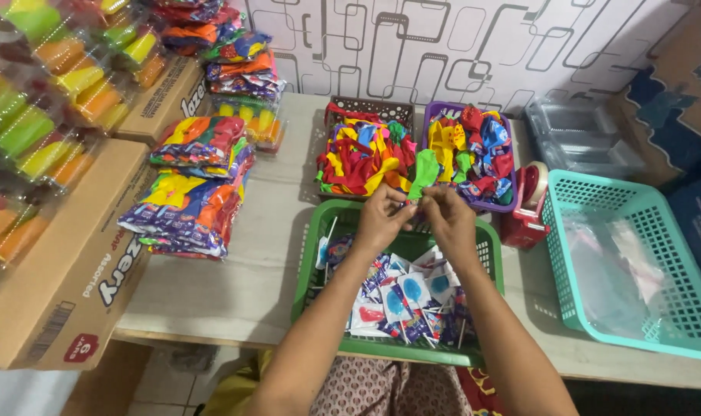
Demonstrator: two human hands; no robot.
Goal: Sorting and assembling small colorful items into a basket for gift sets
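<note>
Crowded table (235, 285): both hands (416, 216) pinch a green balloon (424, 172) above green basket (317, 254).

The green balloon (424, 174) pinched between the left hand (379, 218) and the right hand (450, 218) looks like soft, matt rubber, as do the loose balloons heaped in the purple basket (507, 202). The green basket (313, 254) and the teal basket (678, 231) are smooth perforated plastic with a slight sheen. The lollipops (403, 300) lie in glossy printed film wrappers. The balloon packs (188, 208) are shiny clear plastic. The boxes (65, 308) are matt brown cardboard. The bench (235, 285) looks pale, smooth and dull.
</note>
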